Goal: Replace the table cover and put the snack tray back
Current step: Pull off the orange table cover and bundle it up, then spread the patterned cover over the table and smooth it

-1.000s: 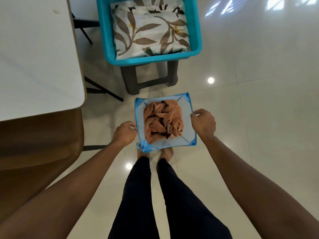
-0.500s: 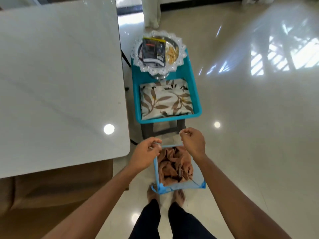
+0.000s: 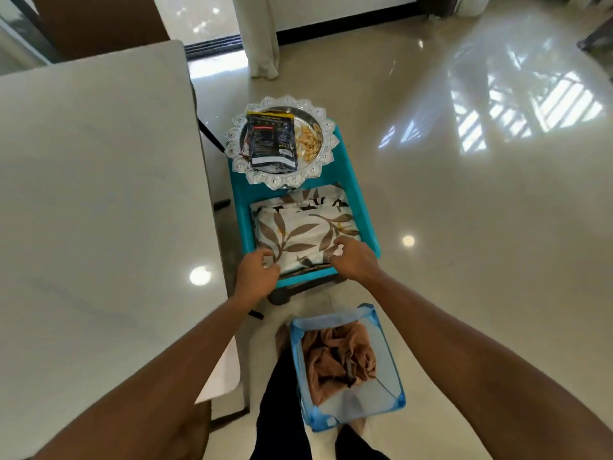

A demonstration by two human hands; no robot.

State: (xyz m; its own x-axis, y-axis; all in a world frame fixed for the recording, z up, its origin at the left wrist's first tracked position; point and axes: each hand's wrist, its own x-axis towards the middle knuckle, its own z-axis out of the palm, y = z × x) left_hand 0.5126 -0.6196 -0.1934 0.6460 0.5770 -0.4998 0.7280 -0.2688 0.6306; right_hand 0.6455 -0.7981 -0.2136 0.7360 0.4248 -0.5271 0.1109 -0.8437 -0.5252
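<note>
On a dark stool (image 3: 282,296), just beside the table's long edge: a teal crate (image 3: 366,210). Inside, filling the near half, a folded leaf-print cover (image 3: 305,232), white with brown leaves, lying flat. Across the crate's far end, resting on the rim and overhanging it, a silver snack tray (image 3: 278,181) with a scalloped border. On it, a dark packet (image 3: 272,141) lying flat and, to its right, a heap of yellow snack pieces (image 3: 310,142). At the cover's near edge, both hands: left hand (image 3: 257,273) at the near-left corner, fingers curled down onto the fabric and gripping it; right hand (image 3: 353,260) toward the near-right corner, fingers bent and pinching a fold of the same cover. Nearer the feet, standing on the floor apart from the crate, a blue mesh hamper (image 3: 360,406) with a crumpled brown cloth (image 3: 335,360) bunched inside toward its left wall. To the left, a pale table (image 3: 99,210) with a glossy top and a round light reflection near its right edge. Underfoot, a polished cream floor (image 3: 481,244) of large tiles, mirroring window bars at the upper right. At the far side, a pale curtain (image 3: 260,34) hanging to the floor beside a dark skirting line.
</note>
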